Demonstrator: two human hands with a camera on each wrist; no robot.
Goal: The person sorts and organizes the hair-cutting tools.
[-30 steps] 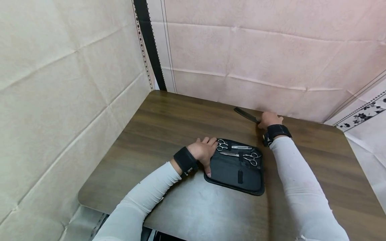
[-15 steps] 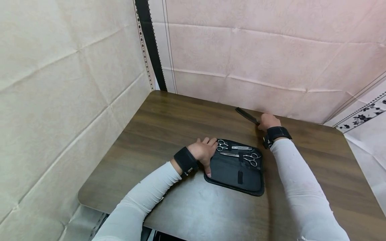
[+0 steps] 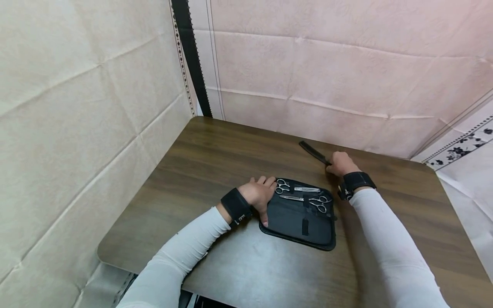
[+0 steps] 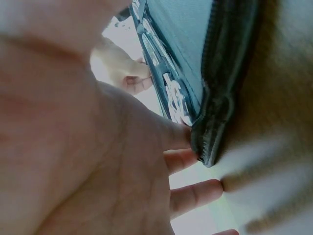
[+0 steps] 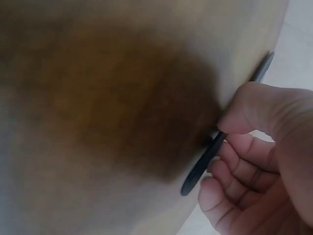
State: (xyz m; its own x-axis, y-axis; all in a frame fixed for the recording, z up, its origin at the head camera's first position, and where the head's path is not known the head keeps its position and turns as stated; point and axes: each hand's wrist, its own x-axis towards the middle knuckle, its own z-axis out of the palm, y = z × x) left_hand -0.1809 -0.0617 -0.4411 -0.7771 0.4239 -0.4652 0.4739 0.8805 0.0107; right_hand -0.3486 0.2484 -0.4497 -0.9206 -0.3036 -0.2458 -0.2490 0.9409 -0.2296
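A black comb [image 3: 313,151] is pinched at its handle end between the thumb and fingers of my right hand [image 3: 341,164], near the table's far edge. In the right wrist view, both ends of the comb [image 5: 197,172] stick out past the grip. My left hand [image 3: 257,196] rests at the left edge of a flat black zippered case [image 3: 285,220], thumb and fingers spread along it. Strapped inside the case lie thinning scissors [image 3: 308,189] and, below them, a second pair of scissors [image 3: 291,198]. The left wrist view shows straight fingers touching the zipper edge [image 4: 217,93].
The case lies open on a brown wood-grain table [image 3: 185,184] with rounded corners. Creased pale cloth [image 3: 254,64] hangs behind the table, and more cloth [image 3: 77,128] hangs at its left. An elastic loop [image 3: 305,227] sits low in the case.
My right hand has come slightly nearer to me, bringing the comb off the far edge toward the case. The left hand and case stay in place.
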